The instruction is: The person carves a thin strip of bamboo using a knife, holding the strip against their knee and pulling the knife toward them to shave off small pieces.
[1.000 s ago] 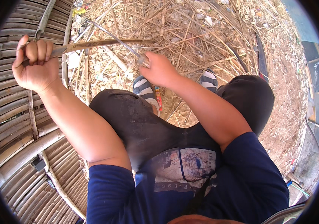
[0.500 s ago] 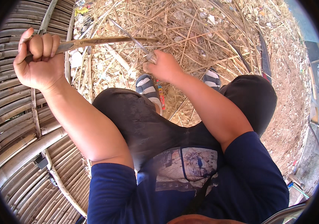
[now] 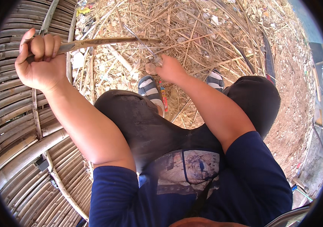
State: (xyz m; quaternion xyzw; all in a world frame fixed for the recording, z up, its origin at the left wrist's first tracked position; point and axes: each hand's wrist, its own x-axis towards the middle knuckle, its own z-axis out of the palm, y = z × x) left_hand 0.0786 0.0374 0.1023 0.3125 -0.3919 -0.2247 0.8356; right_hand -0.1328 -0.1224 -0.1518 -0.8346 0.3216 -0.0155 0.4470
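Note:
At the upper left my left hand (image 3: pixel 42 64) is raised, palm toward me, with its fingers wrapped round one end of a long, slightly curved brown strip (image 3: pixel 104 41) that looks like split bamboo or wood. The strip reaches rightward over the littered ground. Near the top middle, my right hand (image 3: pixel 171 69) is closed round the handle of a slim-bladed knife (image 3: pixel 138 39). Its blade slants up and left, crossing the strip near the strip's far end. Whether blade and strip touch is hard to tell. Most of the handle is hidden in my fist.
A bamboo slat surface (image 3: pixel 10 109) runs along my left. Dry straw and split strips (image 3: pixel 195 41) cover the ground ahead. My knees are spread, with a sandalled foot (image 3: pixel 149 89) between them. Bare earth (image 3: pixel 290 113) and grey panels (image 3: pixel 322 75) lie to the right.
My right hand has shifted slightly right and toward me, and the knife blade has slid the same way across the strip. The left hand and the strip are almost still.

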